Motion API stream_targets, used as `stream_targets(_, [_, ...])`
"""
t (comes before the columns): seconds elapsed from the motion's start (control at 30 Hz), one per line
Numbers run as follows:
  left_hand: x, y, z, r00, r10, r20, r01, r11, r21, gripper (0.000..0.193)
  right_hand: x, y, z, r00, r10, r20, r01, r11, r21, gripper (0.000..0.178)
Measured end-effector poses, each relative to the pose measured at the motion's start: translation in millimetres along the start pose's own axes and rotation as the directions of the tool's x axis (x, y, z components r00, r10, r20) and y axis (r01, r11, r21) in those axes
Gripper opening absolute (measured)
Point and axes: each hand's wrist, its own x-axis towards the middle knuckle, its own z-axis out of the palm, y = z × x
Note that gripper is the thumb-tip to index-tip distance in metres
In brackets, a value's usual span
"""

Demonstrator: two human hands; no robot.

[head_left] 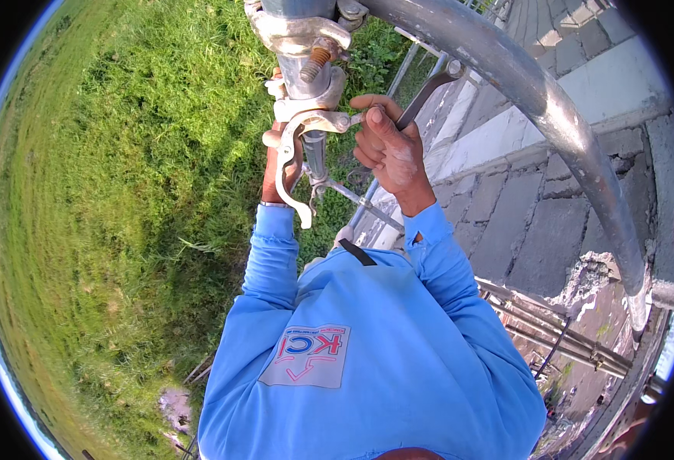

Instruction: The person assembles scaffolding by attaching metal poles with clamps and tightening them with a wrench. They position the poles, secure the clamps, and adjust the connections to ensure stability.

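Note:
A silver scaffold coupler (288, 165) sits on an upright steel tube (306, 80), its curved flap hanging open toward me. My left hand (281, 157) is closed around the coupler from the left and behind, partly hidden by the flap. To the right of it, my right hand (393, 153) is closed on a dark spanner (426, 98), which slants up to the right out of the grip. The right thumb and index fingertip are close to the coupler's bolt end. Above is another coupler (294, 34) around the tube, with a rusty threaded bolt (316, 65) jutting out.
A thick bent steel pipe (536, 92) arcs from the top down the right side. Grey block masonry (513, 222) lies beyond it. Thinner scaffold tubes (364, 205) run below my hands, and more poles (559, 337) are lower right. Tall green grass (137, 192) covers the ground far below on the left.

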Motion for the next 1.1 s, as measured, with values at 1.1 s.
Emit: stream_targets(1.1, [-11.3, -37.9, 0.7, 0.997, -0.038, -0.072, 0.058, 0.957, 0.284, 0.027, 113.8, 182.2, -128.9, 0.972, -0.147, 0.184, 0.229, 0.776, -0.588, 0.043])
